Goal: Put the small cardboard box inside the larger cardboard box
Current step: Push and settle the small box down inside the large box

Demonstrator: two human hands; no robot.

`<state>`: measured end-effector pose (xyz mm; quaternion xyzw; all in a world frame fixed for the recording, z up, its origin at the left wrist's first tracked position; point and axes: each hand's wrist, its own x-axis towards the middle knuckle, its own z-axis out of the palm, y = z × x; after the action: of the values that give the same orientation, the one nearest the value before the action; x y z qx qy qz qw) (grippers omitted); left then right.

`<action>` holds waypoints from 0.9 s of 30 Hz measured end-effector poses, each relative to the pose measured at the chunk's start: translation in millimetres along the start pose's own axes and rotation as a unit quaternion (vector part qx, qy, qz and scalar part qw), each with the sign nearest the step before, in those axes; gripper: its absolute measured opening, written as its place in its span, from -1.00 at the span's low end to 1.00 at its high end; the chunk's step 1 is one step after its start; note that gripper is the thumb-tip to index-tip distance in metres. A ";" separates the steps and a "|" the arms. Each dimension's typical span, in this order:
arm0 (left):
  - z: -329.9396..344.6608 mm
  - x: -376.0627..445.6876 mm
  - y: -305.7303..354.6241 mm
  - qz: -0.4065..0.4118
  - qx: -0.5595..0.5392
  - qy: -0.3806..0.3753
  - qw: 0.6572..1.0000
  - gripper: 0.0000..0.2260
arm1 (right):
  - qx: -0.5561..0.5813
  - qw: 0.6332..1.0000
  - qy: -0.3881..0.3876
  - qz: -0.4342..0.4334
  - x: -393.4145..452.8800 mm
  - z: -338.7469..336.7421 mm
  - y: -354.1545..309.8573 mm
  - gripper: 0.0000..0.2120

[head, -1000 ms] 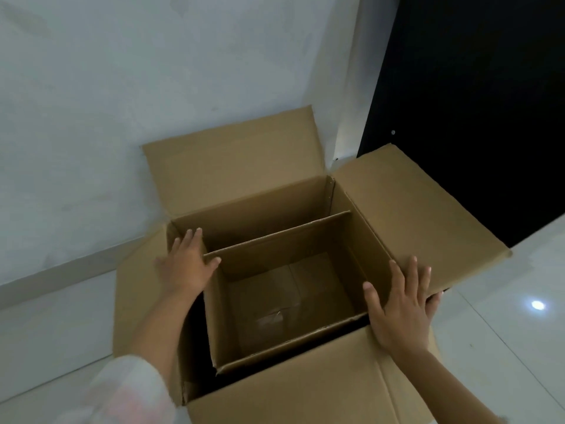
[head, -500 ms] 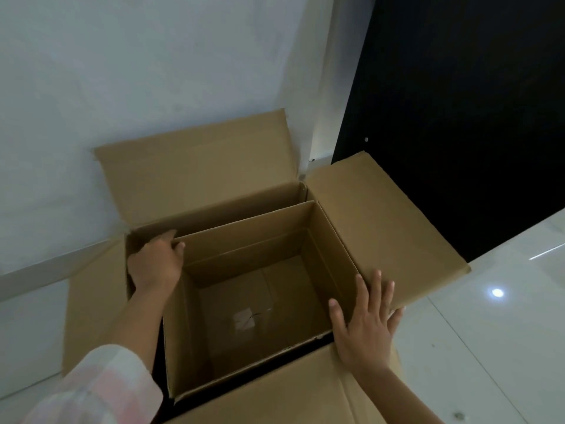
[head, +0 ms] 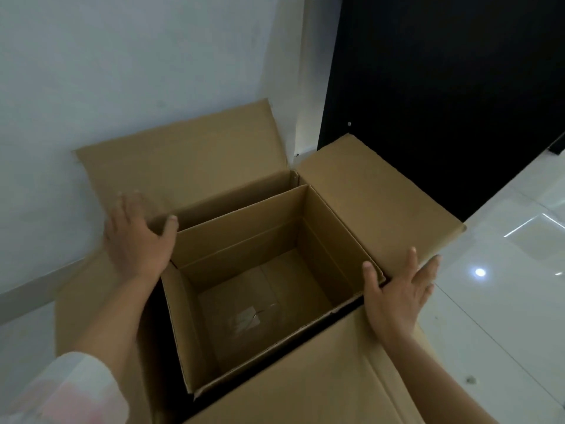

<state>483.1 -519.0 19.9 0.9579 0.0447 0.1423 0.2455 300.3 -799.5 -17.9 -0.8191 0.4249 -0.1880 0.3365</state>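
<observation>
The small cardboard box (head: 260,289) sat open-topped inside the larger cardboard box (head: 376,203), between the hands. The left hand (head: 136,240) and right hand (head: 394,296) were spread wide, holding nothing.

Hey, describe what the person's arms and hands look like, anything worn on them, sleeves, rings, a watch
The left hand and right hand are both bare, with no gloves. No rings or watch show. The left arm has a loose light sleeve, whitish with soft pink patches, pushed up so the forearm is uncovered. The right forearm is bare as far as the frame shows; no sleeve is visible there.
</observation>
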 end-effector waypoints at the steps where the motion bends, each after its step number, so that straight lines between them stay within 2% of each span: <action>1: 0.0 7.0 -5.2 -0.029 -0.021 0.003 0.999 -0.40 | 0.015 0.999 -0.002 0.030 3.5 -1.0 -0.5 -0.27; 4: 1.1 24.3 -15.3 -0.147 -0.112 -0.040 0.982 -0.34 | 0.054 0.994 -0.027 0.094 14.6 -1.1 -0.6 -0.25; 6: 1.2 30.2 -17.1 -0.212 -0.192 -0.066 0.956 -0.38 | 0.063 0.995 -0.020 0.075 15.0 -0.1 -2.7 -0.24; 9: 2.5 33.2 -22.9 -0.234 -0.230 -0.046 0.944 -0.54 | 0.089 0.996 0.002 0.026 8.7 -1.8 -7.7 -0.27; 12: 2.9 29.3 -30.3 -0.222 -0.241 -0.024 0.944 -0.56 | 0.070 0.998 0.001 -0.003 -0.2 -1.0 -8.5 -0.23; 19: 26.5 29.6 -40.2 -0.084 -0.248 -0.049 0.964 -0.53 | 0.027 0.998 0.012 -0.055 23.0 8.6 -15.9 -0.19; 23: 38.7 41.5 -38.9 -0.088 -0.195 -0.079 0.974 -0.36 | 0.002 0.998 0.002 -0.059 44.9 13.2 -22.7 -0.18; 27: 50.6 60.0 -32.3 -0.097 -0.199 -0.112 0.969 -0.28 | -0.009 0.999 -0.002 -0.052 67.5 19.5 -26.2 -0.16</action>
<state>554.9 -504.6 -23.2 0.8904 0.0808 0.0160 0.4477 365.2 -836.6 -11.5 -0.8432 0.3832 -0.2000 0.3197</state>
